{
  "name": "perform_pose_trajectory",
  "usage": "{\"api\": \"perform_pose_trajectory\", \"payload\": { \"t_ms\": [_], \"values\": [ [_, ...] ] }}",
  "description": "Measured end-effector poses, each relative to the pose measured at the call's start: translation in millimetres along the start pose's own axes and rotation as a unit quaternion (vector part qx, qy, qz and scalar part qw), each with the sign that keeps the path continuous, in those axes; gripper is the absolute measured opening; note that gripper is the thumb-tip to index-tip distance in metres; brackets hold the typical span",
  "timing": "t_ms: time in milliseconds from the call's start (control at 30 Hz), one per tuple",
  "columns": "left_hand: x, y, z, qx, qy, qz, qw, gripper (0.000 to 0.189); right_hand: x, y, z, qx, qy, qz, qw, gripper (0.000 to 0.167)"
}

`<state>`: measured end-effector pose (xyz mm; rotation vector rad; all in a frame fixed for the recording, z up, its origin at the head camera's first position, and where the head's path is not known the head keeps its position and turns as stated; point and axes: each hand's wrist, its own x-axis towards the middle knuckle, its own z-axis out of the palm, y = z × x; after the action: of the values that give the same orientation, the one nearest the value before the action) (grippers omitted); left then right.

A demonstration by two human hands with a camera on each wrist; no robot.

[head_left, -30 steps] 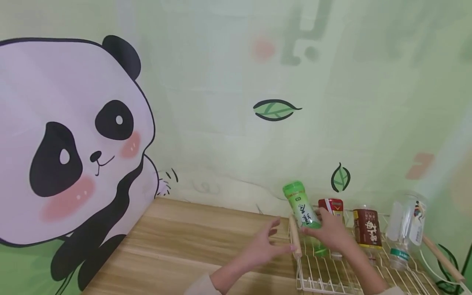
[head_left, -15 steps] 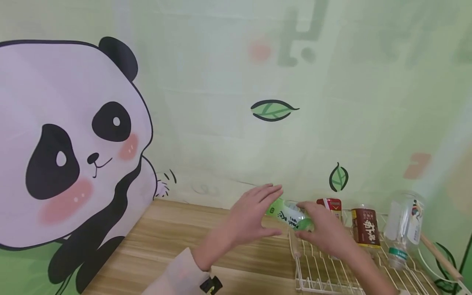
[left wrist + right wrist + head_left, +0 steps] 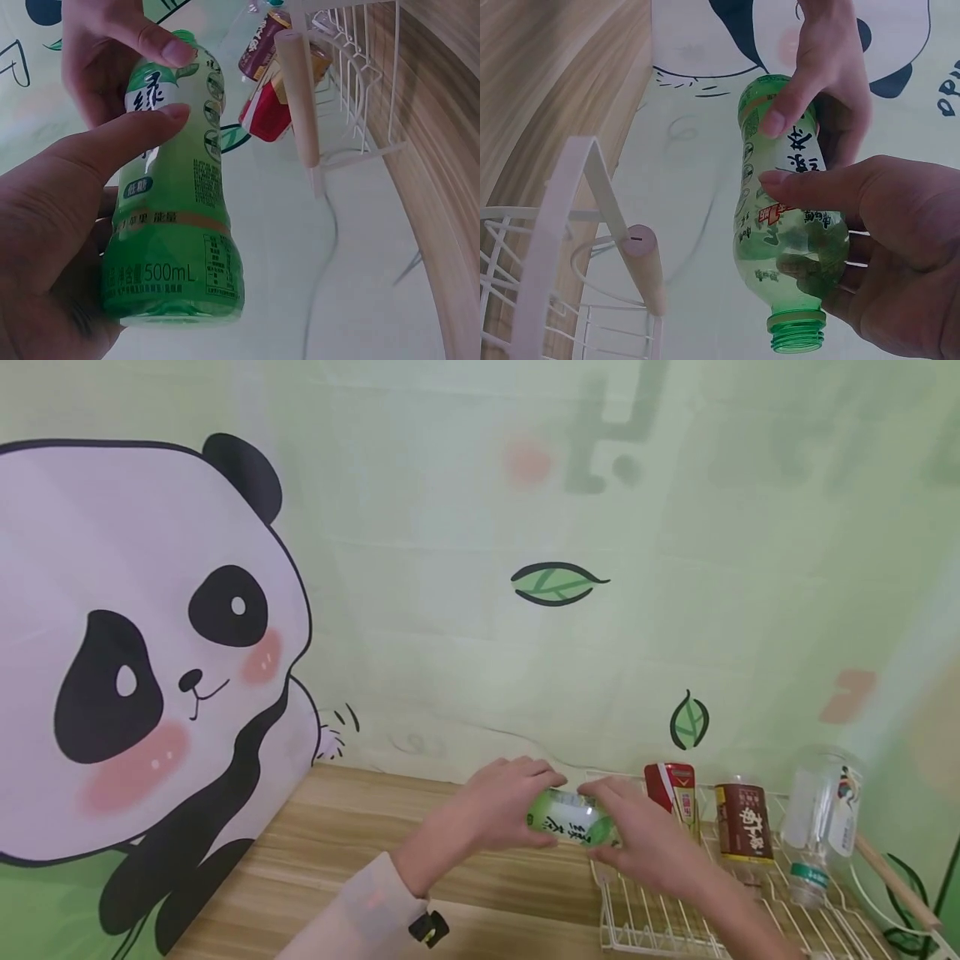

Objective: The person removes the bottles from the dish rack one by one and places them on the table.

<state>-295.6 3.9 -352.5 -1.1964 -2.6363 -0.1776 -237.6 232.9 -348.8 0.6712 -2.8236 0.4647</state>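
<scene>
Both hands hold a green plastic tea bottle (image 3: 568, 820) sideways, above the rack's left edge in the head view. The left hand (image 3: 502, 806) grips its base end, thumb across the label in the left wrist view. Curled round the shoulder end is the right hand (image 3: 648, 835). In the right wrist view the green bottle (image 3: 780, 225) shows an uncapped threaded mouth and looks see-through, with no liquid visible. Some fingers behind the bottle are hidden.
A white wire rack (image 3: 652, 935) with wooden handles stands at the right of the wooden table (image 3: 352, 827). In it are a red carton (image 3: 675, 789), a brown-labelled container (image 3: 744, 822) and a clear bottle (image 3: 821, 827), neck down. A panda-printed cloth hangs behind.
The right hand has lifted the green bottle out of the rack and moved it left, turning it sideways. The left hand has come up and taken hold of its base.
</scene>
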Motion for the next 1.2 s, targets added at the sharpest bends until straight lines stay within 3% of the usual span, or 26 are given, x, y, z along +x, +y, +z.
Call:
{"api": "perform_pose_trajectory", "payload": {
  "t_ms": [567, 733, 1200],
  "values": [
    [-2.9, -1.2, 17.5, -0.011, 0.029, 0.008, 0.9995, 0.065, 3.5, -5, 12, 0.006, 0.002, 0.000, 1.0000, 0.067],
    [-5.1, -1.9, 21.1, -0.015, 0.031, 0.002, 0.9994, 0.063, 5.3, -6, 21, 0.012, 0.016, -0.018, 0.9996, 0.064],
    [-7.6, -0.2, 26.9, -0.006, 0.046, -0.023, 0.9987, 0.061, 8.8, -9, 33, -0.050, 0.056, -0.076, 0.9943, 0.063]
  ]
}}
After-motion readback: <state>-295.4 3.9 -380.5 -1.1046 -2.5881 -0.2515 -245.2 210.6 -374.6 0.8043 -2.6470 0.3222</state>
